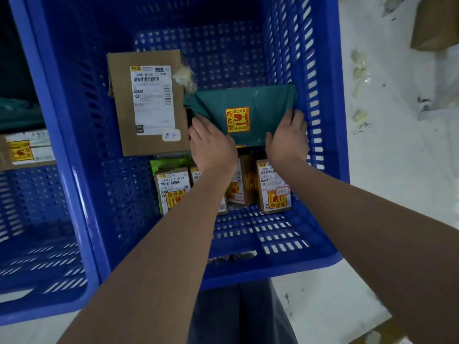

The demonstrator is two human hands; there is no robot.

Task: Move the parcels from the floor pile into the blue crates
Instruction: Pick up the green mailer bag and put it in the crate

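I'm in the middle of setting a green parcel [248, 115] down inside the blue crate [330, 120]. My left hand [211, 145] lies on its near left corner and my right hand [288, 140] on its near right edge, fingers fairly straight and spread over the wrapping, more pressing than clutching, with the orange fragile sticker [237, 119] showing between them. The parcel sits against the crate's right wall, just beside a flat cardboard box [149, 103] with a white label, and it seems to rest partly on a row of small boxes [273, 187] standing along the near wall. A second crate [37, 219] on my left already holds some parcels too.

I'd say this parcel is as good as placed. Next I should check that it lies steady, since it's marked fragile, then lift both hands out over the rim and turn back to the pile, which isn't in sight here.
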